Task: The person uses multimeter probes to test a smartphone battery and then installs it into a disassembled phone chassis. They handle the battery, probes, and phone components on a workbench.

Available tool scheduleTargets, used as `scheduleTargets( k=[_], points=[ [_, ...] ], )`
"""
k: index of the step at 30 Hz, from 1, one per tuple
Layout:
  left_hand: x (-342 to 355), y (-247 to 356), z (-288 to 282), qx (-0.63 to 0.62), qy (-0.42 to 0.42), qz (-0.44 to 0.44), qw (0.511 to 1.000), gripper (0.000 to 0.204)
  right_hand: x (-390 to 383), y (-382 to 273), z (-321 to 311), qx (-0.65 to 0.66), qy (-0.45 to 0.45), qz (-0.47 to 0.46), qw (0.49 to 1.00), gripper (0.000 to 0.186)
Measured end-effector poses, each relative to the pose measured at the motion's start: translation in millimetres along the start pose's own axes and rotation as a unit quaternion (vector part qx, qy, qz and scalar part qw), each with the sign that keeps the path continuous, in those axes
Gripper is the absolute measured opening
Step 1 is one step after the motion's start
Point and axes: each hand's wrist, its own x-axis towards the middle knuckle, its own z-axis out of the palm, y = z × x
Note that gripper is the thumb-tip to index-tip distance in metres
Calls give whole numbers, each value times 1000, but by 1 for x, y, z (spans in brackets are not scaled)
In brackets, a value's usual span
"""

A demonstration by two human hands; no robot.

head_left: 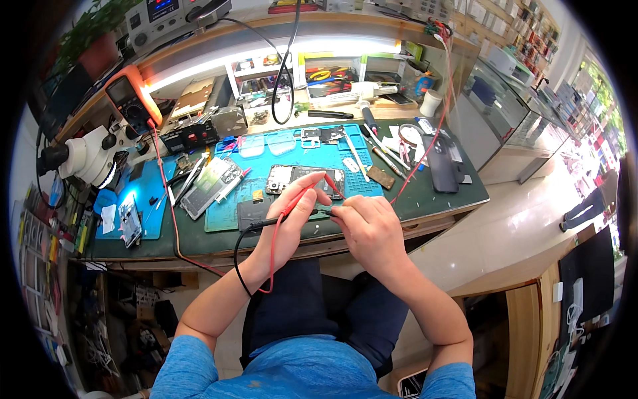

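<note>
Basically, the opened phone [284, 174] lay on the blue mat [256, 169] just far of both hands, long axis left-right, nearer the left hand [299, 219], closed around the red probe [287, 209], while the right hand [369, 229] pinched the black probe [326, 213].

Black test lead [262, 224], partly hidden

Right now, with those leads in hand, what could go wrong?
The red lead and black lead loop loosely below the left hand, so they might snag on that forearm. The opened phone lies close by the left hand and right hand; a slip could knock its exposed insides.
</note>
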Motion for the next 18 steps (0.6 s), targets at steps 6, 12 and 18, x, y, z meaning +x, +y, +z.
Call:
scheduleTargets(
  k=[6, 12, 18],
  points=[
    [-8, -6, 5, -22, -7, 36, 999, 43, 3, -5, -2, -25, -40, 0, 999, 13],
    [7, -6, -36, 85, 90, 120, 985, 44, 18, -15, -17, 16, -7, 17, 1000, 26],
    [45, 37, -66, 125, 97, 187, 969, 43, 30, 46, 62, 7, -96, 29, 995, 58]
  ],
)
